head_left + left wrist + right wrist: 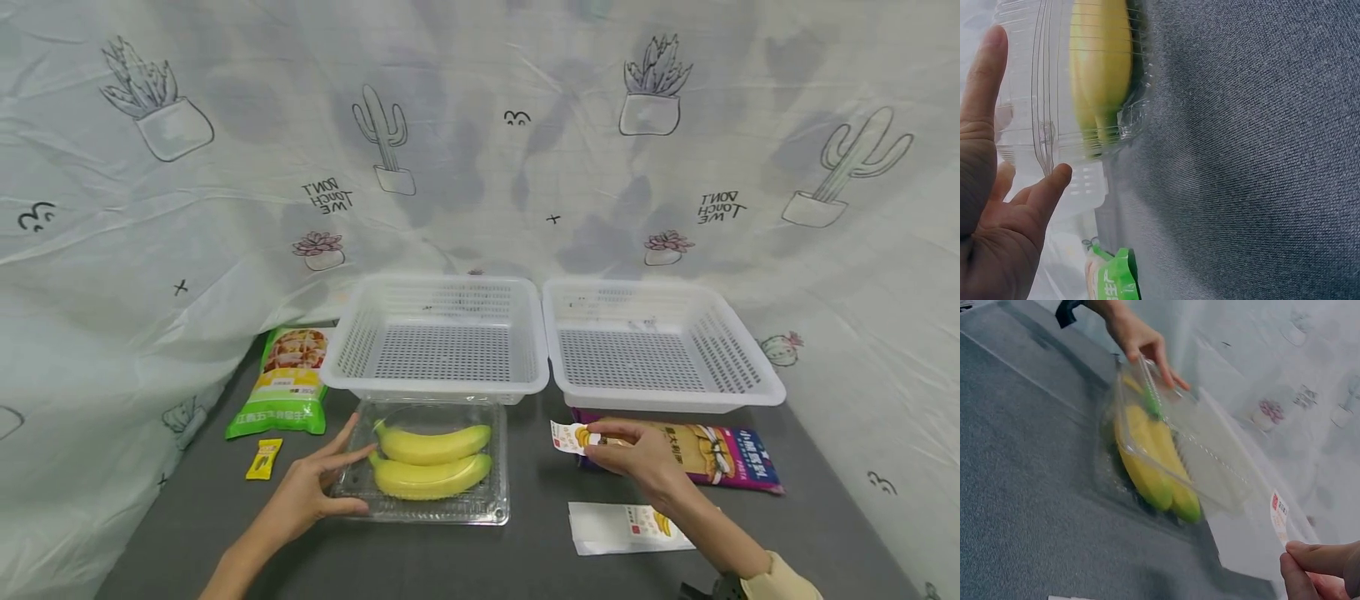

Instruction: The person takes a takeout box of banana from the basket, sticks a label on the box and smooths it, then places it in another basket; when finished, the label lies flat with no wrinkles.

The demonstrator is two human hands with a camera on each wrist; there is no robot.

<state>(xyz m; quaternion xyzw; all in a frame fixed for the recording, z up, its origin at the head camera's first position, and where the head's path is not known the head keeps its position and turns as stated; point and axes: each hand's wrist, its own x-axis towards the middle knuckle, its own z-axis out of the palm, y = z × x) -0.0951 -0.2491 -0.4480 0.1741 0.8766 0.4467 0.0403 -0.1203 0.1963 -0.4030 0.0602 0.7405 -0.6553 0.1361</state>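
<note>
at the left of a dark gray table (435,567), a small yellow packet (264,459) lies just in front of a green food bag (288,387). beside them, a person's left hand (309,490), thumb and fingers spread, touches the left side of a clear plastic container (491,500) holding 2 yellow bananas (431,477), just in front of the left white basket (442,387). farther right, before the right white basket (667,399), the right hand (641,457) pinches a banana-printed label (567,437) near a purple pasta pack (705,450); a white sheet (596,531) bearing 1 similar label (648,522) lies nearer the camera.
</note>
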